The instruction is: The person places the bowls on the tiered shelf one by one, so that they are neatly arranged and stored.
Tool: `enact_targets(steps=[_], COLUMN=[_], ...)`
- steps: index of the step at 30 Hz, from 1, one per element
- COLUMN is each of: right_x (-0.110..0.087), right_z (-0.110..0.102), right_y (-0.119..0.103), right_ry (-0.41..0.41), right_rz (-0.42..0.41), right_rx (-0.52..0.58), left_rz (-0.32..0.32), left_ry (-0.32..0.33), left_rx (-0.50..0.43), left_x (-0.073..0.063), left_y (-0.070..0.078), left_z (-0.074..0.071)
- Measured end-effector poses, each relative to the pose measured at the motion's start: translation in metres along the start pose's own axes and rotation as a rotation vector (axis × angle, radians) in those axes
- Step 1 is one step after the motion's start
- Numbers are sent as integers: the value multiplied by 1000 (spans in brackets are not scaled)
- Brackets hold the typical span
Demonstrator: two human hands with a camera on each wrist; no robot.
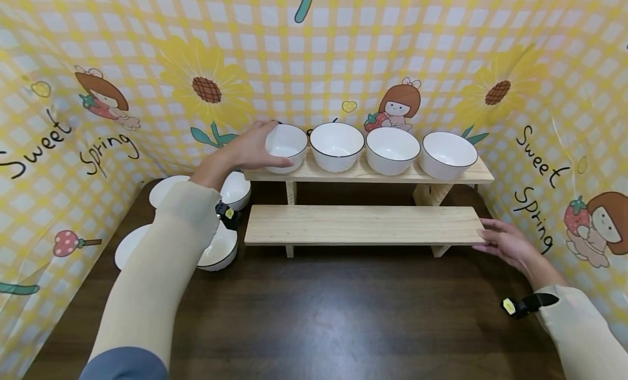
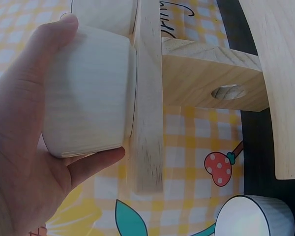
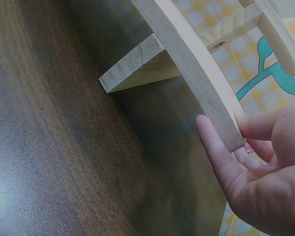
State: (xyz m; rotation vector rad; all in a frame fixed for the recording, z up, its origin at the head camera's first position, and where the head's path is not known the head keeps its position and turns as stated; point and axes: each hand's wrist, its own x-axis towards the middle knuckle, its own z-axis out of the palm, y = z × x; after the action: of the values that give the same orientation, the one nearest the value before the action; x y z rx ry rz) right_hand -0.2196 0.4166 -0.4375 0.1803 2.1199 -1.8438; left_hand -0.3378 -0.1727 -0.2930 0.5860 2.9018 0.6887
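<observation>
At the left end of the upper board [image 1: 333,175], my left hand [image 1: 252,146] grips a white bowl [image 1: 287,145] with a dark rim. The left wrist view shows the thumb and fingers spread around the bowl's [image 2: 88,93] side, its base by the board's edge [image 2: 148,113]. My right hand [image 1: 507,242] holds the right end of the lower board [image 1: 363,225] of the wooden two-step shelf. In the right wrist view, the thumb lies on the top face of the board [image 3: 206,73] and a finger against its edge.
More white bowls stand in a row on the upper board: one [image 1: 337,145], another [image 1: 393,150] and a third [image 1: 448,155]. Several bowls, including one [image 1: 219,249] at the front, sit left of the shelf on the dark table [image 1: 314,314]. Checked cloth [image 1: 304,58] surrounds the table.
</observation>
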Motion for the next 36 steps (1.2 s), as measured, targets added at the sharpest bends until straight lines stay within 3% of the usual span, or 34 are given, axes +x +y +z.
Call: enact_targets(steps=[24, 29, 36], right_x=[0, 0, 0], right_z=[0, 1, 1], right_y=[0, 1, 2], right_ry=[-3, 0, 2], right_rz=[-10, -13, -2], right_rx=[30, 31, -13], left_rz=[-5, 13, 37], left_ry=[-16, 8, -24], left_rx=[6, 5, 30], left_x=[0, -2, -11], left_y=[2, 3, 11], left_z=[0, -2, -10])
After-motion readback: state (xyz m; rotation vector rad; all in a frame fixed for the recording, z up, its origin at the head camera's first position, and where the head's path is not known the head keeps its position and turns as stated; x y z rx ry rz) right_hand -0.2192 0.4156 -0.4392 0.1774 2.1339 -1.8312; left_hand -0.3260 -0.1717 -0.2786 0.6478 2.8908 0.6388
